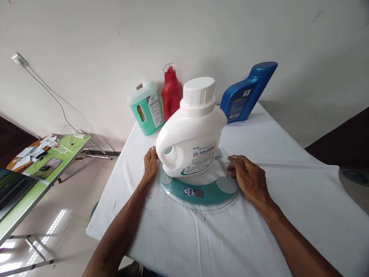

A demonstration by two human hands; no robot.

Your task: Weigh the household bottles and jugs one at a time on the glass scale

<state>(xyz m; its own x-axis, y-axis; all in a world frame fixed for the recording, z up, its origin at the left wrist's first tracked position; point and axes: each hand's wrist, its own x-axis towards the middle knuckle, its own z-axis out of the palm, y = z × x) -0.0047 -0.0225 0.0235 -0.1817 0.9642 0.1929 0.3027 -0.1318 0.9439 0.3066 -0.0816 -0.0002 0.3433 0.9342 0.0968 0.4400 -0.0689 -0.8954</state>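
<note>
A large white plastic detergent jug [191, 132] is shown standing upright on a round glass scale [198, 190] on the white-clothed tabletop [288, 184]. The left hand [150, 163] and right hand [249, 177], both open and holding nothing, are rested at the scale's rims. Weighing is judged in progress; the lit display is to be read next.

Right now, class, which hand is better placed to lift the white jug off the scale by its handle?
Left, probably. The left hand rests beside the white jug on its handle side; the right hand lies at the scale rim, away from it.
</note>
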